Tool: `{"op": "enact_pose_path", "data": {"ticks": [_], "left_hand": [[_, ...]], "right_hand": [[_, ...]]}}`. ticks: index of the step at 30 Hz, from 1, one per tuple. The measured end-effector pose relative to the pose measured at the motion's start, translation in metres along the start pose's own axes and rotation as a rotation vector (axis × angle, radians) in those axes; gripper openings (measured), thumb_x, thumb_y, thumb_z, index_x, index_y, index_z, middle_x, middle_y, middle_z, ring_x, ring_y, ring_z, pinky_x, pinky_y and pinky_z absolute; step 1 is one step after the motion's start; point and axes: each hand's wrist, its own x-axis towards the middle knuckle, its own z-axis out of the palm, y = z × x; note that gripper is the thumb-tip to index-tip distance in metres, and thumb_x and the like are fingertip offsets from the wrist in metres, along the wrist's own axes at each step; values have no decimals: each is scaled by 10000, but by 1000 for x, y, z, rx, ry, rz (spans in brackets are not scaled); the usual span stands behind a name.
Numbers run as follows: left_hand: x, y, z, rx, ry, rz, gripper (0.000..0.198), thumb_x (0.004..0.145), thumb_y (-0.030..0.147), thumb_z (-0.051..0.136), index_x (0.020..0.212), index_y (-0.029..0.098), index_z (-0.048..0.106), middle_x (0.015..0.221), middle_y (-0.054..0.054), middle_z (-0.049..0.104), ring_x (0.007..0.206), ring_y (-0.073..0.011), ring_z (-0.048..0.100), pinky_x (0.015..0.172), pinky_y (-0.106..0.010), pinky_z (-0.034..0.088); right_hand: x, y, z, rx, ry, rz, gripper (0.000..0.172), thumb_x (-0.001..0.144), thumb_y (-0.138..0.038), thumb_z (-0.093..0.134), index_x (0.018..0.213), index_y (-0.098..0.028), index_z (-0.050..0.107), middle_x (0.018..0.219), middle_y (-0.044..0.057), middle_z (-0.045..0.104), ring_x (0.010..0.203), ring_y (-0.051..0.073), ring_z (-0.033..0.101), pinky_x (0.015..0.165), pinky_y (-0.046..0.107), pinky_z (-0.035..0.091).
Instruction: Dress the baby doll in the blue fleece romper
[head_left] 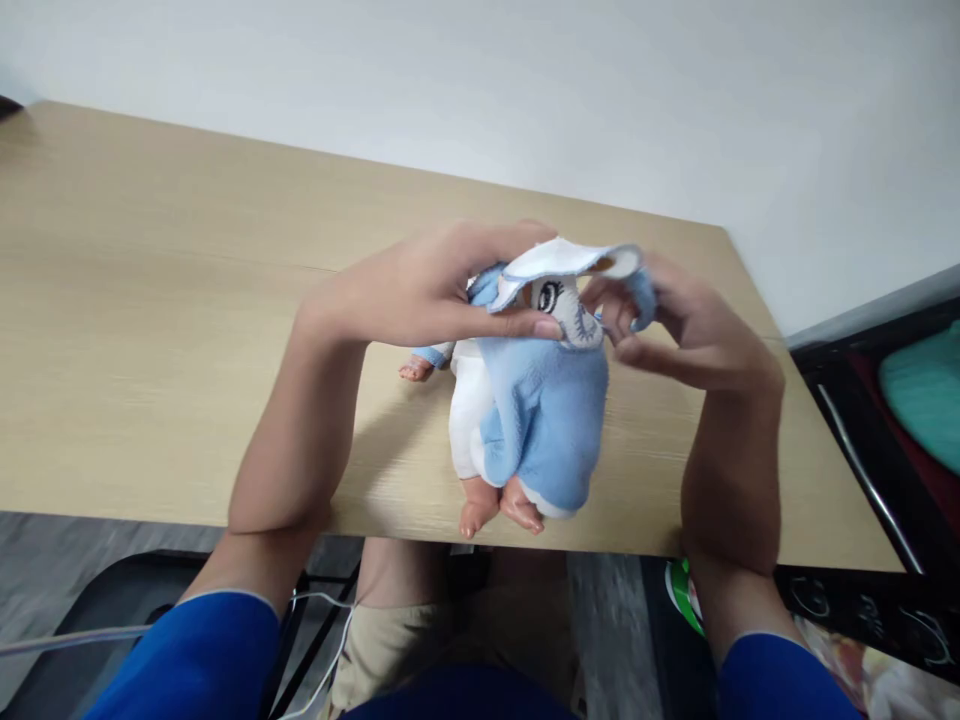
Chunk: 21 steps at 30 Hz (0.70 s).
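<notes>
and the left hand (442,285) grips the blue-trimmed hood (566,260) as the right hand (686,325) curls fingers around its other edge, the robed baby doll (540,420) just below those fingers at the worktop (187,320), its cloth probably light, limp, best pinched by the rim.

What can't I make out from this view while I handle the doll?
All in the head view:
1. The doll's face: covered by the hood.
2. Left hand: some fingertips are hidden behind the hood; the thumb shows.
3. Right hand: blurred, so its exact grip is unclear.
4. Dark object at upper left: cut off by the picture's edge.
5. Green item at lower right: partly covered by the right forearm.
</notes>
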Motion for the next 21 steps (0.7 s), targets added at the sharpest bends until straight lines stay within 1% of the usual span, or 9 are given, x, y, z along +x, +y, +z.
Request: {"op": "enact_pose_path", "data": {"ticks": [2,5,8,10,13,15,17,19,21], "left_hand": [[0,-1,1,-33,91,33,343,1115,581,850,1142,242,806,1040,-34,798,1018,-243,777,909,-352,621],[-2,-6,-1,-70,87,-1,308,1104,551,874,1099,253,798,1081,-23,812,1005,-217,771,872,-315,623],[-6,-15,-6,-155,-163,-3,301,1072,484,916,990,231,773,945,-15,795,829,-184,719,720,-283,575],[-7,-23,-8,-183,-269,-17,310,1075,485,901,952,235,764,816,1,742,779,-197,706,709,-294,579],[-5,-31,-4,-151,-150,-22,265,1106,499,847,1137,239,805,908,-12,765,966,-241,774,910,-337,659],[-2,-33,1,-136,-21,-16,340,1088,560,856,1245,262,807,1049,-32,817,1115,-264,797,1024,-366,680],[0,-34,6,-136,68,-25,392,1068,625,869,1248,282,813,1138,-38,854,1209,-278,811,1083,-368,686],[0,-36,8,-153,85,-54,389,1092,642,844,1222,277,816,1119,-32,872,1204,-269,832,1088,-344,693],[-2,-40,6,-216,-10,-70,374,1108,623,840,1180,257,818,985,-17,867,1041,-237,858,977,-299,714]], "right_hand": [[1,2,-2,-5,-167,18,417,893,-573,1062,1113,-286,855,836,-17,713,743,210,613,731,361,535],[-1,1,3,-9,-125,1,333,900,-553,1047,988,-286,868,859,2,799,791,257,708,767,406,616],[-5,-1,9,35,51,20,178,985,-494,986,1073,-362,906,1050,15,876,995,325,806,949,510,697],[-5,1,12,73,99,39,214,969,-497,1004,1141,-405,914,1195,16,893,1185,368,813,1114,554,690],[5,8,19,96,-76,74,361,936,-475,1030,1253,-350,912,1224,34,902,1257,377,815,1158,541,690],[14,14,27,145,-274,70,357,927,-465,1027,1210,-277,920,1120,42,908,1131,337,842,1059,485,724],[21,18,35,222,-395,48,305,905,-482,1032,1075,-254,921,1028,34,906,1011,295,844,982,428,738],[25,18,40,286,-413,42,307,868,-496,1055,1012,-263,917,992,25,901,996,283,847,979,401,741],[23,15,40,326,-378,80,309,848,-493,1077,983,-271,909,912,20,874,996,295,850,968,402,749]]}}
